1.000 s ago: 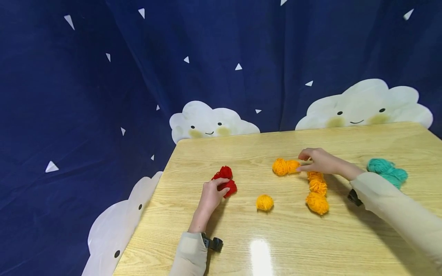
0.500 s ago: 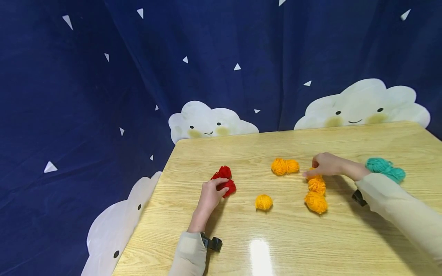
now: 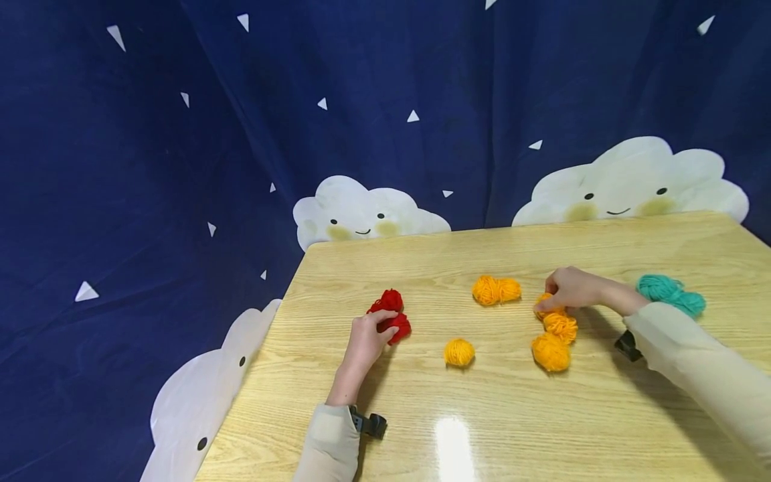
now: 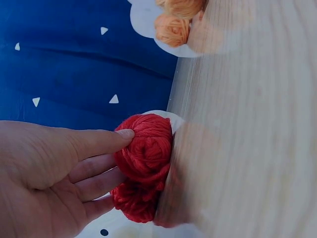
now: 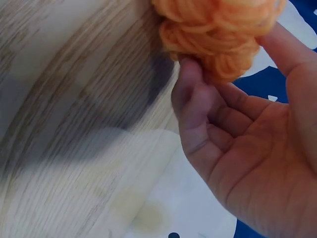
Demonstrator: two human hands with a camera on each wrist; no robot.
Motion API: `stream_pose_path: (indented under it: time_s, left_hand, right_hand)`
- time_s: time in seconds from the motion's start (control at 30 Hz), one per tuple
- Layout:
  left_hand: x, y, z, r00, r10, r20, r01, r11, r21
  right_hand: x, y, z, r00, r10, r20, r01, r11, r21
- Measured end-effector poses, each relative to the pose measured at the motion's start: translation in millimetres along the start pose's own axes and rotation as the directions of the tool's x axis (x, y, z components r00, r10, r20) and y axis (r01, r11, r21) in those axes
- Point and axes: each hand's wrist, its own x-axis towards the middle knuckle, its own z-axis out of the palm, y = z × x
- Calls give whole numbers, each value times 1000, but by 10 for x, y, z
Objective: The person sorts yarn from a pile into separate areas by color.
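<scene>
My left hand holds a red yarn skein on the table. In the left wrist view, its thumb presses the near red lobe and the other fingers lie along the skein's side. Farther right, my right hand pinches the far end of an orange yarn skein. The right wrist view has this orange yarn between thumb and fingers, its upper part cut off by the frame. An orange yarn ball lies against the skein's near end.
Another orange skein lies left of my right hand. A small yellow-orange yarn ball sits between the hands. A teal skein lies beyond my right forearm. The wooden table meets a blue curtain with cloud cut-outs at the back.
My right hand has moved right from beside the left orange skein and taken hold of the other one. That skein's near end has swung right. My left hand stays on the red skein.
</scene>
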Motion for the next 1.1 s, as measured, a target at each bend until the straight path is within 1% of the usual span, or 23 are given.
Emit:
stream_pose_path:
  time_s: [0.1, 0.23, 0.43, 0.73, 1.0, 1.1]
  left_hand:
    - [-3, 5, -1, 1000, -9, 1, 9, 1000, -5]
    - [-8, 0, 1, 1000, -12, 0, 12, 1000, -7]
    - [-1, -3, 3, 1000, -12, 1, 12, 1000, -2]
    - [10, -22, 11, 1000, -6, -7, 6, 1000, 7]
    - [6, -12, 13, 1000, -7, -3, 7, 1000, -2]
    - [7, -7, 18, 1000, -8, -4, 8, 1000, -8]
  right_hand:
    - [-20, -11, -20, 1000, -9, 8, 9, 1000, 20]
    - [-30, 8, -24, 1000, -17, -6, 17, 999, 32]
    - [-39, 52, -25, 998, -22, -63, 24, 999, 43]
    - [-62, 92, -29, 989, -72, -131, 80, 995, 57]
    - [-55, 144, -48, 980, -63, -189, 68, 998, 18]
    - [-51, 156, -65, 979, -61, -197, 68, 997, 29]
